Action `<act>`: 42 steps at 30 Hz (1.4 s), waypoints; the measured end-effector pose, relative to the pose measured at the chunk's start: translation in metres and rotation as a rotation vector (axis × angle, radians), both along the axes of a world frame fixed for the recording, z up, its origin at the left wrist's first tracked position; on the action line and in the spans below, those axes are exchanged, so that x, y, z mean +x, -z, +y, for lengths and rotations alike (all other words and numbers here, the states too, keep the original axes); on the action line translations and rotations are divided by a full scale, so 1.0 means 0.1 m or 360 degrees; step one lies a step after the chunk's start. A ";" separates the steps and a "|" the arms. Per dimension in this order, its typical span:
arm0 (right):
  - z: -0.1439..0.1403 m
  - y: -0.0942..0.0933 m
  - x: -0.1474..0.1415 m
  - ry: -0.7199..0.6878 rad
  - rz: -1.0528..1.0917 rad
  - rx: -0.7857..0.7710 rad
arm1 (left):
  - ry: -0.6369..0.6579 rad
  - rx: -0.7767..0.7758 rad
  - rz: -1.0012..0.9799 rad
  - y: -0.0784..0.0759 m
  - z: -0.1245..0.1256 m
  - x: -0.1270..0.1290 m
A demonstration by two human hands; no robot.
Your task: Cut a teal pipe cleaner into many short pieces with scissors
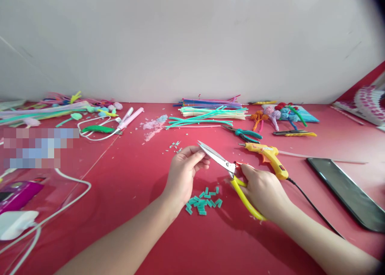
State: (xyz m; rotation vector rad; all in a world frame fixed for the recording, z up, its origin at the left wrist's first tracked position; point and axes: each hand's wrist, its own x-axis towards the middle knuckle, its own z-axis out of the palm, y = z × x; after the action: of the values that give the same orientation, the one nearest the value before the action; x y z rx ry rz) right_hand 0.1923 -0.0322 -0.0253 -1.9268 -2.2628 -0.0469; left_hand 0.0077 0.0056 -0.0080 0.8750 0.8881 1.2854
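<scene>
My right hand (264,191) is wrapped round the yellow handles of a pair of scissors (217,158), whose silver blades point up and to the left. By the blade tips, my left hand (183,172) is closed in a pinch between thumb and fingers. What it holds, if anything, is hidden behind the fingers and blades. On the red table (126,195), just below and between both hands, lies a loose pile of short teal cut pieces (202,203). Tiny teal clippings (175,146) are scattered just beyond my left hand.
Bundled pipe cleaners (210,113) lie at the back wall. To the right are pliers (245,134), a yellow glue gun (267,154), fuzzy flowers (284,114) and a phone (345,191). Leftward lie a pink corded tool (131,119), a green-handled cutter (98,129) and white cables (75,199).
</scene>
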 end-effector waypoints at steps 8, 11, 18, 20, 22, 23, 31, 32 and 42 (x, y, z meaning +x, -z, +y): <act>0.03 -0.03 0.04 0.0037 -0.0012 -0.0039 | 0.0013 0.0003 -0.0020 -0.01 -0.01 0.01; 0.05 -0.10 0.04 0.0102 0.0084 -0.0043 | 0.0080 -0.0034 -0.0016 0.01 -0.02 0.03; 0.07 -0.14 -0.02 0.0029 0.0729 -0.0256 | 0.0554 -0.0086 0.0222 0.02 -0.05 0.07; 0.06 -0.14 -0.03 -0.0001 0.1041 -0.0349 | 0.0695 -0.0097 0.0294 0.02 -0.07 0.10; 0.05 -0.16 -0.05 -0.0013 0.1306 -0.0412 | 0.0796 -0.0123 0.0352 0.01 -0.10 0.12; 0.04 -0.18 -0.06 -0.0018 0.1406 -0.0446 | 0.0835 -0.0135 0.0379 0.01 -0.11 0.14; 0.01 -0.20 -0.09 -0.0011 0.1463 -0.0474 | 0.0930 -0.0106 0.0584 0.00 -0.16 0.15; 0.01 -0.17 -0.09 -0.0019 0.1431 -0.0449 | 0.0916 -0.0083 0.0626 0.01 -0.16 0.15; 0.01 -0.17 0.01 0.0021 0.0600 -0.0152 | 0.0555 -0.0029 0.0440 0.01 -0.09 0.09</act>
State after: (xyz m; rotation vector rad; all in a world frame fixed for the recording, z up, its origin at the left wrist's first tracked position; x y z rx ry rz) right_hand 0.1932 -0.0308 -0.0078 -1.8101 -2.0329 0.3957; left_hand 0.0164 -0.0032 -0.0093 1.1553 0.9112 0.8666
